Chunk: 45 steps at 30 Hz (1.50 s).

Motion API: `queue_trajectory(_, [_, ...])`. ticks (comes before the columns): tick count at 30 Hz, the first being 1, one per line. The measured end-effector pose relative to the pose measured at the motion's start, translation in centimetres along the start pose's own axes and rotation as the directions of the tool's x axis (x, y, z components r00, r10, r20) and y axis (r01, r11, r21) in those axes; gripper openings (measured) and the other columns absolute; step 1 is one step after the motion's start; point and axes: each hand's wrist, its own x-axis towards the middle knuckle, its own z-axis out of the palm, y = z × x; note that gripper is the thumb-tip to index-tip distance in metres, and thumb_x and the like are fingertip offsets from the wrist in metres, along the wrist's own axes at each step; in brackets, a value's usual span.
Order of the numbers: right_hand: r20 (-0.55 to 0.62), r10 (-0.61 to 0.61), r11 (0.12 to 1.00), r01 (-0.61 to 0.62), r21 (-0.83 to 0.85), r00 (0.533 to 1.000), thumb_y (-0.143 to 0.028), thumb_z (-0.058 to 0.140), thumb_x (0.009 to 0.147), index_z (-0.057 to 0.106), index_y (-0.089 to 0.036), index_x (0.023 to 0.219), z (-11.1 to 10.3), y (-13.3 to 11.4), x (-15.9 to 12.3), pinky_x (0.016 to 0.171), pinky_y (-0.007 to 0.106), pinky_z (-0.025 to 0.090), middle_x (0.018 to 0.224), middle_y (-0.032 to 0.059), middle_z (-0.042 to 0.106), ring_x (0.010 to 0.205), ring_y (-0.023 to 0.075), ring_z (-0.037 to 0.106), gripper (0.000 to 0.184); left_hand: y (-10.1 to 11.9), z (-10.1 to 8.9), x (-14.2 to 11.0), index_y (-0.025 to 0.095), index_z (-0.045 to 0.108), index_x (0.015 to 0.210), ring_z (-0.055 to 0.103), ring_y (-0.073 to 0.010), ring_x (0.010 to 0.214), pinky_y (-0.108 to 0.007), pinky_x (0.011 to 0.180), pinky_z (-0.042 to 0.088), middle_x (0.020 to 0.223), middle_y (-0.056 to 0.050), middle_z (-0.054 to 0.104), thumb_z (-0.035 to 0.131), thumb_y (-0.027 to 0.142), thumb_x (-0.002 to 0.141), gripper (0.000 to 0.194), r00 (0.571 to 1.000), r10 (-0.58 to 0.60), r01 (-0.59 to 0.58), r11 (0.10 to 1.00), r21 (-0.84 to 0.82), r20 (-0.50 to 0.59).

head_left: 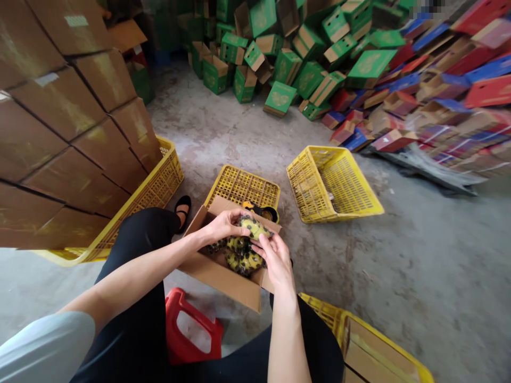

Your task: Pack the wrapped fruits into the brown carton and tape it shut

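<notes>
A yellow item with black spots in clear plastic wrap [254,227] is held between both hands above an open cardboard box [223,282]. My left hand [227,225] pinches its left end, thumb over the top. At its lower right side, my right hand [275,254] grips it with thumb and fingers. Several more wrapped yellow-and-black items [243,260] lie inside the box below. What the item is inside the wrap I cannot make out. The box flaps stand folded outward. A black and yellow tape dispenser [261,210] sits just beyond the far flap.
An upturned yellow crate [243,181] is behind the box, another yellow crate [335,183] to its right. Stacked cartons [64,133] rise at left. A red stool [194,330] is between my legs. Green boxes [279,98] and red and blue boxes [399,138] pile up at the back.
</notes>
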Motion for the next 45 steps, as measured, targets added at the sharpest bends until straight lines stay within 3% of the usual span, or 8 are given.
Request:
queue_trajectory(8, [-0.007, -0.120, 0.993, 0.120, 0.000, 0.993, -0.040, 0.089, 0.078, 0.071, -0.029, 0.125, 0.3, 0.3, 0.2, 0.105, 0.046, 0.058, 0.129, 0.0049, 0.075, 0.118, 0.0284, 0.071, 0.052, 0.2, 0.0, -0.2, 0.018, 0.068, 0.134, 0.064, -0.0292, 0.124, -0.043, 0.113, 0.044, 0.133, -0.014, 0.070, 0.100, 0.033, 0.062, 0.081, 0.997, -0.066, 0.065, 0.998, 0.018, 0.030])
queue_trajectory(14, [0.009, -0.223, 0.974, 0.223, -0.045, 0.975, -0.039, 0.086, 0.080, 0.070, -0.027, 0.128, 0.4, 0.4, 0.5, 0.115, 0.050, 0.049, 0.136, 0.0070, 0.072, 0.125, 0.0302, 0.068, 0.052, 0.9, 0.1, -0.4, 0.021, 0.063, 0.142, 0.066, -0.0321, 0.125, -0.045, 0.107, 0.054, 0.143, -0.016, 0.065, 0.082, 0.065, 0.079, 0.079, 0.972, -0.236, 0.231, 0.957, -0.178, -0.005])
queue_trajectory(18, [0.006, -0.252, 0.966, 0.252, -0.055, 0.968, -0.038, 0.086, 0.079, 0.071, -0.027, 0.127, 0.6, 0.2, 0.6, 0.116, 0.051, 0.048, 0.138, 0.0078, 0.070, 0.127, 0.0305, 0.066, 0.051, 1.0, -0.1, -0.3, 0.020, 0.066, 0.135, 0.072, -0.0289, 0.113, -0.041, 0.099, 0.059, 0.135, -0.015, 0.069, 0.087, 0.058, 0.077, 0.073, 0.957, -0.286, 0.270, 0.938, -0.219, -0.043])
queue_trajectory(25, [0.064, -0.292, 0.954, 0.295, -0.050, 0.954, -0.034, 0.084, 0.083, 0.070, -0.029, 0.129, 0.6, 0.0, 0.5, 0.120, 0.050, 0.044, 0.144, 0.0060, 0.066, 0.134, 0.0298, 0.061, 0.049, 0.5, -0.3, -0.3, 0.014, 0.074, 0.115, 0.073, -0.0260, 0.107, -0.037, 0.097, 0.057, 0.119, -0.015, 0.075, 0.096, 0.041, 0.071, 0.056, 0.976, -0.217, 0.211, 0.959, -0.190, -0.010])
queue_trajectory(32, [0.038, -0.265, 0.958, 0.267, -0.101, 0.964, -0.040, 0.084, 0.082, 0.073, -0.032, 0.128, 0.2, 0.2, 0.3, 0.117, 0.048, 0.049, 0.166, 0.0030, 0.043, 0.140, 0.0313, 0.057, 0.048, 0.1, -0.1, -0.2, 0.014, 0.072, 0.113, 0.074, -0.0212, 0.094, -0.035, 0.089, 0.056, 0.110, -0.011, 0.075, 0.099, 0.037, 0.065, 0.059, 0.980, -0.193, 0.183, 0.969, -0.167, -0.051])
queue_trajectory(38, [0.022, -0.237, 0.968, 0.238, -0.075, 0.971, -0.044, 0.082, 0.084, 0.072, -0.031, 0.130, -0.1, 0.6, 0.6, 0.114, 0.049, 0.051, 0.161, 0.0051, 0.050, 0.137, 0.0307, 0.059, 0.049, 0.3, 0.1, -0.3, 0.015, 0.071, 0.114, 0.073, -0.0182, 0.085, -0.032, 0.083, 0.056, 0.103, -0.009, 0.076, 0.099, 0.038, 0.065, 0.061, 0.980, -0.196, 0.188, 0.971, -0.145, -0.045])
queue_trajectory(45, [-0.055, -0.161, 0.986, 0.157, -0.063, 0.985, -0.051, 0.082, 0.083, 0.056, -0.038, 0.147, 0.0, 0.6, 0.6, 0.105, 0.045, 0.057, 0.157, 0.0050, 0.055, 0.144, 0.0304, 0.052, 0.071, 0.1, -0.2, -0.2, 0.013, 0.071, 0.112, 0.069, -0.0151, 0.076, -0.031, 0.080, 0.054, 0.090, -0.004, 0.074, 0.100, 0.034, 0.060, 0.063, 0.992, -0.122, 0.122, 0.992, -0.023, 0.012])
